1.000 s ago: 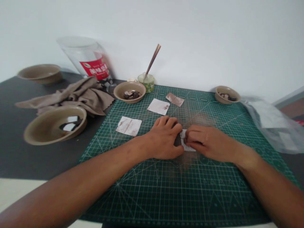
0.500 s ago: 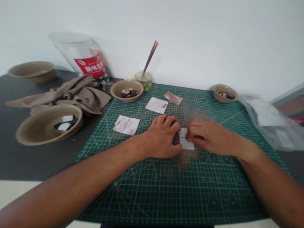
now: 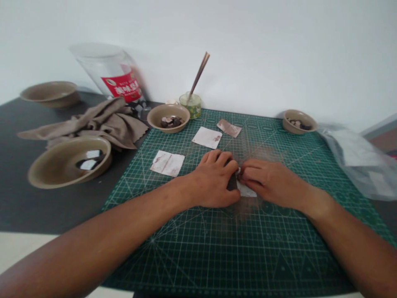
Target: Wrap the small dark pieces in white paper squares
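My left hand (image 3: 215,180) presses down on the green cutting mat (image 3: 201,265) with its fingers spread. A dark flat piece (image 3: 232,183) shows between its thumb and forefinger. My right hand (image 3: 266,180) is closed in a pinch just to the right, almost touching the left. Its fingertips bear on a small white sheet (image 3: 247,191), most of which they cover. What they hold is hidden. Brown dust smears the mat around both hands. A stained, creased white square (image 3: 168,163), a white square (image 3: 207,137) and a brown-coated piece (image 3: 228,128) lie beyond the left hand.
Small bowls (image 3: 168,111) (image 3: 300,114) with dark bits stand at the mat's back. A green jar (image 3: 194,108) holds thin sticks (image 3: 199,76). Leftward are a larger bowl (image 3: 46,169), a brown cloth (image 3: 102,124), another bowl (image 3: 56,92) and a plastic tub (image 3: 119,78). Plastic bags (image 3: 356,155) lie right.
My right hand has slid slightly left toward my left hand, covering more of the small white sheet. My left hand keeps its place on the mat. The whole view has shifted a little.
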Tool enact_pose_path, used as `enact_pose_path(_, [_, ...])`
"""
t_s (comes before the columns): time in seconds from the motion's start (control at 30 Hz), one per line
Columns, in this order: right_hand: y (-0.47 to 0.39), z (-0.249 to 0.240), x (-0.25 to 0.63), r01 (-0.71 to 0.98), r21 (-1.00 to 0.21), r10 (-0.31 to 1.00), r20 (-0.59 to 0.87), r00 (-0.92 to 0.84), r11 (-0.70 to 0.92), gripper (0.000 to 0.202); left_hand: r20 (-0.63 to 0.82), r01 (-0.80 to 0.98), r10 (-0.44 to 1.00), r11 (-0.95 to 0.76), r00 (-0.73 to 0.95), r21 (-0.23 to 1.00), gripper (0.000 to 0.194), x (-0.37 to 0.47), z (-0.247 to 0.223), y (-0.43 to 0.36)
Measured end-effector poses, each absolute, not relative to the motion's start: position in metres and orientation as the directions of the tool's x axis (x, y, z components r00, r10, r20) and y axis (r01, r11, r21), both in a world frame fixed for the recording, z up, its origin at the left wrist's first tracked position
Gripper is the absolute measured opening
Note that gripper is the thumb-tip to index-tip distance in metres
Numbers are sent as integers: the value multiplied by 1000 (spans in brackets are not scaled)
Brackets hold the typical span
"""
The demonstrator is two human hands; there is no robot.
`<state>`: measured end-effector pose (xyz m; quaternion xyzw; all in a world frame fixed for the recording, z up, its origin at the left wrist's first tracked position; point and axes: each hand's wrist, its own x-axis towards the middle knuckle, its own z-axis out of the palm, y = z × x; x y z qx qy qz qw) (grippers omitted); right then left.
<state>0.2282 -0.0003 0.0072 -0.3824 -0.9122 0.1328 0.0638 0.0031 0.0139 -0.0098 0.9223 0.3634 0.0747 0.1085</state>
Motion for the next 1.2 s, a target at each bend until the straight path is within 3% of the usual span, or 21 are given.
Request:
enact_pose_path(0.1, [0, 11, 230, 710, -240, 729, -11, -684, 662, 17, 58, 657, 691, -708, 721, 261, 44, 3, -9, 14])
enact_pose_path(0.23, [-4, 14, 227, 613, -392, 636, -84, -767, 686, 14, 48, 649, 681, -715, 731, 261, 43, 2, -8, 14])
enact_pose_path(0.37, [-1, 13, 225, 678, -296, 715, 24, -699, 673, 18, 45, 656, 687, -710, 725, 255, 41, 2, -8, 14])
enact_pose_path(0.43, [1, 15, 228, 697, -286, 723, -21, -690, 657, 17, 44, 660, 692, -705, 721, 259, 42, 3, -8, 14])
enact_pose_path(0.53, [1, 17, 231, 635, -414, 652, -119, -748, 652, 12, 37, 652, 683, -711, 730, 265, 45, 3, -8, 14])
enact_pose_path(0.6, [0, 15, 230, 608, -447, 643, -91, -760, 656, 12, 39, 645, 676, -717, 736, 263, 45, 3, -8, 14])
enact_pose_path(0.7, [1, 13, 228, 689, -327, 730, 4, -683, 646, 17, 47, 651, 682, -714, 730, 258, 44, 2, -9, 15])
enact_pose_path(0.77, [1, 14, 229, 715, -283, 744, -11, -668, 639, 18, 53, 655, 688, -709, 724, 261, 46, 2, -9, 15])
enact_pose_path(0.9, [-3, 14, 229, 597, -459, 628, -103, -771, 658, 13, 51, 643, 677, -717, 734, 269, 47, 2, -9, 14])
enact_pose_path(1.07, [-1, 13, 228, 704, -315, 743, 7, -669, 637, 17, 48, 655, 687, -709, 725, 261, 44, 2, -8, 15])
enact_pose_path(1.2, [-1, 14, 229, 615, -441, 645, -99, -758, 654, 14, 44, 647, 680, -713, 732, 269, 46, 2, -7, 14])
